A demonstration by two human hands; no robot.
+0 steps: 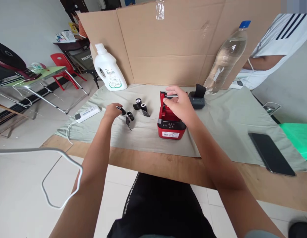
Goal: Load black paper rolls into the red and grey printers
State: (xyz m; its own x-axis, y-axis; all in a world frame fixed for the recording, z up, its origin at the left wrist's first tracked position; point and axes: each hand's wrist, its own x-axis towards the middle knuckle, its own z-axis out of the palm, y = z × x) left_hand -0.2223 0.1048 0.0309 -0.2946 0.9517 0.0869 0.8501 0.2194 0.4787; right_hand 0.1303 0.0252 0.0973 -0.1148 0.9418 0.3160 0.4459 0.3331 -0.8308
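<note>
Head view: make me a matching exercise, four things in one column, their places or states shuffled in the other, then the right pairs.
Things:
1. left hand
2. smartphone
3. right hand
4. water bottle

Places and states:
A. over the red printer
B. transparent, with a blue cap
C. touching a black ribbon roll
D. lying across the cloth's near edge

Pairs: 1-C, 2-D, 3-A, 4-B

Jug and bottle before cardboard

A pale wall rises above a light tiled floor. A red chair stands between a green-topped, metal-legged table and a dark desk.
</note>
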